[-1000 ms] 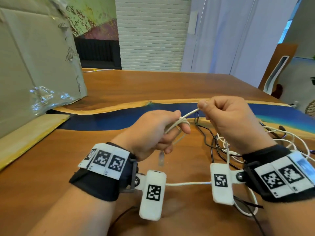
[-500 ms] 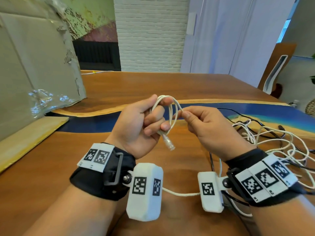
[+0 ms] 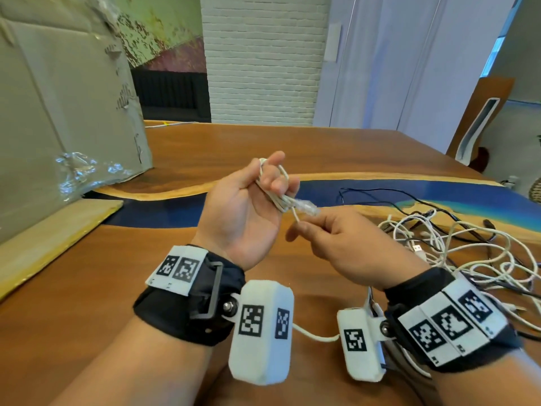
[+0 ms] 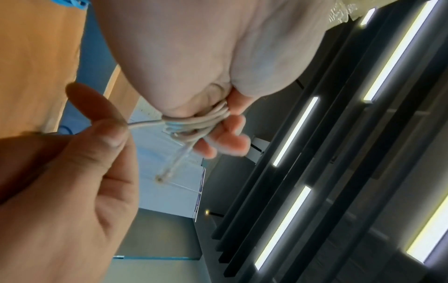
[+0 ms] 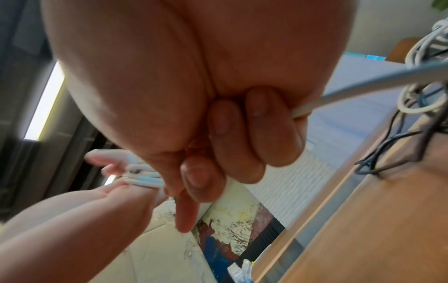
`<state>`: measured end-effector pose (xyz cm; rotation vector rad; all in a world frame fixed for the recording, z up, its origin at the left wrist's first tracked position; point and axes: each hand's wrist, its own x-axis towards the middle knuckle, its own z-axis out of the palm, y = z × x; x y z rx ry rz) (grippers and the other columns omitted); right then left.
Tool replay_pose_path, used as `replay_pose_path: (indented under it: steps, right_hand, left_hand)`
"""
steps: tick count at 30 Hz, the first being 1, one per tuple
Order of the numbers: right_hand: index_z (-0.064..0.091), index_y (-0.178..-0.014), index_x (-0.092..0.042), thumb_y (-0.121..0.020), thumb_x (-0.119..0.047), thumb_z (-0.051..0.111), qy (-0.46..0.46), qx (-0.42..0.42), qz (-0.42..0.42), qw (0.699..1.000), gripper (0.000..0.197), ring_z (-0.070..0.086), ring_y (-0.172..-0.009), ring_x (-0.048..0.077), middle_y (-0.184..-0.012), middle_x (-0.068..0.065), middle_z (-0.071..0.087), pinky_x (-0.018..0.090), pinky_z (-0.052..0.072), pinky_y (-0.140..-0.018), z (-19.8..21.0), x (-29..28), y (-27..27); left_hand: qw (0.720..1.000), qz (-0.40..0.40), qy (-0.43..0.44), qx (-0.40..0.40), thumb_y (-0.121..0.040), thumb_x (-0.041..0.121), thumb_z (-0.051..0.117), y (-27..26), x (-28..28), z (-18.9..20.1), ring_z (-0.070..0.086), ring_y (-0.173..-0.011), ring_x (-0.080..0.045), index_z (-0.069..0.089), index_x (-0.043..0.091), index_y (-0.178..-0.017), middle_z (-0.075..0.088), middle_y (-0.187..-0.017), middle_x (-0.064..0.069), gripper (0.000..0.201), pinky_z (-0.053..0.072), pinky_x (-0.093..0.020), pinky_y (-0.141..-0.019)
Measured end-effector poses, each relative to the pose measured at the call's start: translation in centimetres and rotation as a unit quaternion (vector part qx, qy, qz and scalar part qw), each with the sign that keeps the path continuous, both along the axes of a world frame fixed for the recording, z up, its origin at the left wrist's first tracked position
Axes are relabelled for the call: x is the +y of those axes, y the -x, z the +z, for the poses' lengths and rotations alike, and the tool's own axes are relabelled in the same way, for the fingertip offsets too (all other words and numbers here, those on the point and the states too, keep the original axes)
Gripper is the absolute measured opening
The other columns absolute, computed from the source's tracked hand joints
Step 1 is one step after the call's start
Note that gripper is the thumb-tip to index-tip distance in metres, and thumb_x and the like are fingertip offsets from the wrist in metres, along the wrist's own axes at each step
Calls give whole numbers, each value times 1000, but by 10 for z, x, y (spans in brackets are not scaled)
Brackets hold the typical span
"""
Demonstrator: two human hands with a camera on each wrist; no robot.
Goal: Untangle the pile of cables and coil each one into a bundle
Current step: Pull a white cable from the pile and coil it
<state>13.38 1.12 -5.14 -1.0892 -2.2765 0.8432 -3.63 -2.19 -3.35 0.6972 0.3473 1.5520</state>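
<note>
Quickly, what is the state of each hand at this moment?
Left hand: closed, gripping the coiled white cable.
Right hand: closed, pinching the same cable's loose strand.

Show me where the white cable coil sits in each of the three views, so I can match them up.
Head: white cable coil at centre, looped around the left hand's fingers, clear plug pointing right.
Left wrist: coil at centre, just below the palm, a strand leading left to the right hand.
Right wrist: coil at middle left, mostly hidden behind the right hand's fingers.
Shared landmark: the wooden table.
</note>
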Motion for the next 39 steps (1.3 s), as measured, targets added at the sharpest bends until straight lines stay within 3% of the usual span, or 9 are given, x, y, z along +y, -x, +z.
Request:
replay_pose_path:
  steps: [4,7,11,15,18,22,25,31,39]
  right_hand:
    - [76,-96,-26,-106,-36,51,-4,-50,55,997,28,39,-47,8,-51,-6,46,31,39,-57,2,-8,7]
    - [77,-94,-27,-106,-37,52,17,-62,80,995,29,42,-51,13,-52,-4,49,41,45,-61,5,-15,7]
    - [77,-90,-24,-106,-36,52,33,-64,86,994,31,46,-54,17,-53,-3,55,51,51,-69,11,-21,7]
    - [75,-78,-18,-102,-39,56,-5,-15,72,997,37,36,-49,10,-51,-4,44,33,36,-54,18,-25,4]
    - [72,-74,-14,-102,-34,58,-51,66,-4,997,37,31,-42,6,-46,-7,37,20,29,-46,25,-20,-5]
    - [76,-74,-20,-97,-35,65,-88,129,-59,986,29,41,-51,9,-58,14,49,21,35,-50,25,-5,-20]
    - [77,-74,-20,-93,-31,72,-103,165,-79,978,22,45,-52,5,-56,0,56,16,39,-53,22,2,-21]
    - [79,-88,-20,-91,-18,74,-112,242,-105,958,6,68,-77,7,-85,0,78,21,54,-71,19,18,-38]
    - [80,-90,-22,-95,-14,71,-124,181,-63,974,12,64,-73,8,-81,-4,73,24,52,-70,1,15,-12]
  left_hand:
    - [996,63,7,69,-110,13,33,1,2,-1,74,-104,-30,51,-7,-121,71,-85,-9,29,56,-36,-95]
    - [989,105,33,104,-109,10,36,0,5,-3,72,-108,-37,46,-9,-129,73,-90,-17,29,61,-32,-84]
    - [966,145,46,207,-111,13,34,-4,6,-6,74,-105,-24,53,3,-122,76,-94,-14,24,47,-39,-104]
    - [855,252,41,451,-109,19,36,0,13,-17,71,-100,-11,52,21,-114,77,-85,3,17,52,-41,-88]
    - [762,228,19,606,-106,20,38,6,12,-20,65,-73,-15,56,23,-109,70,-73,1,19,52,-38,-75]
    - [791,99,25,604,-104,29,45,1,5,-11,46,-48,-16,68,2,-95,46,-51,2,37,46,-39,-66]
    - [809,34,20,587,-108,41,37,-2,-2,-6,37,-42,-17,66,2,-74,32,-43,2,59,46,-33,-62]
    - [945,-81,18,316,-108,35,35,5,-8,-1,13,-35,-10,53,11,-72,16,-46,8,47,31,-27,-49]
    - [986,-88,24,137,-106,38,37,0,-8,3,7,-38,-10,52,15,-71,7,-51,8,45,28,-19,-42]
